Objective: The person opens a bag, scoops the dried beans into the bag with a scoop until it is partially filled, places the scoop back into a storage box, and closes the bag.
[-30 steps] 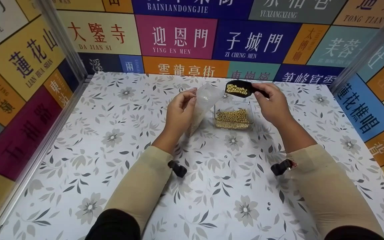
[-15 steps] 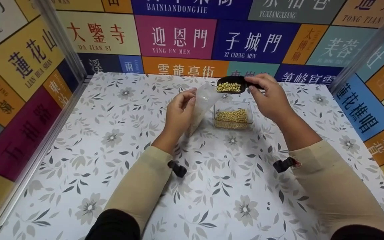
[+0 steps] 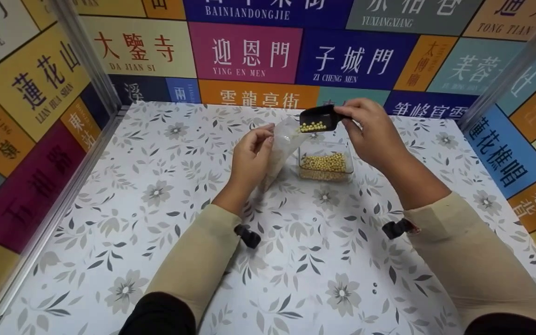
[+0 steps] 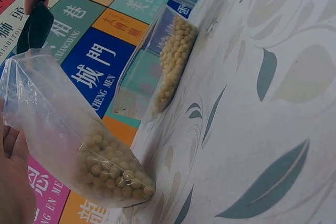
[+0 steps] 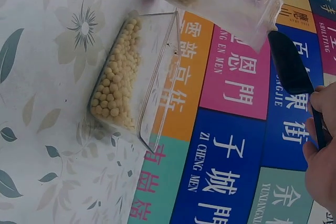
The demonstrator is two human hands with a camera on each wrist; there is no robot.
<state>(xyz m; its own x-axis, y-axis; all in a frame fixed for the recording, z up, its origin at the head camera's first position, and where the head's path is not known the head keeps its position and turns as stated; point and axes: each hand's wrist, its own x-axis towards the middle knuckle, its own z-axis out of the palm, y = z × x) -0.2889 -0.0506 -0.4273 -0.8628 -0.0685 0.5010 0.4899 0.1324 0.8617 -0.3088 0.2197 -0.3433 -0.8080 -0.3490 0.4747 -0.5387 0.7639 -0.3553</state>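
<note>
My left hand [image 3: 251,153] pinches the upper edge of a clear plastic bag [image 3: 283,148], which stands upright on the table. Round yellow beans [image 4: 113,177], like soybeans, fill the bag's lower part in the left wrist view. With my right hand [image 3: 374,132] I grip a black scoop [image 3: 326,113] by its handle. Its tip lies at the bag's mouth, tilted toward it, and some beans [image 3: 313,126] are still on it. Just right of the bag sits a clear rectangular container [image 3: 326,148] with more beans [image 5: 116,85] inside.
A white table [image 3: 291,279] with a grey floral print lies under everything. Behind it rises a wall [image 3: 244,51] of coloured signs, and metal posts [image 3: 93,60] stand at the corners. A black strap mount [image 3: 248,236] is on each wrist.
My right hand has moved the scoop left to the bag's mouth and tilted it. Fewer beans show on the scoop now. The left hand and the container have stayed put.
</note>
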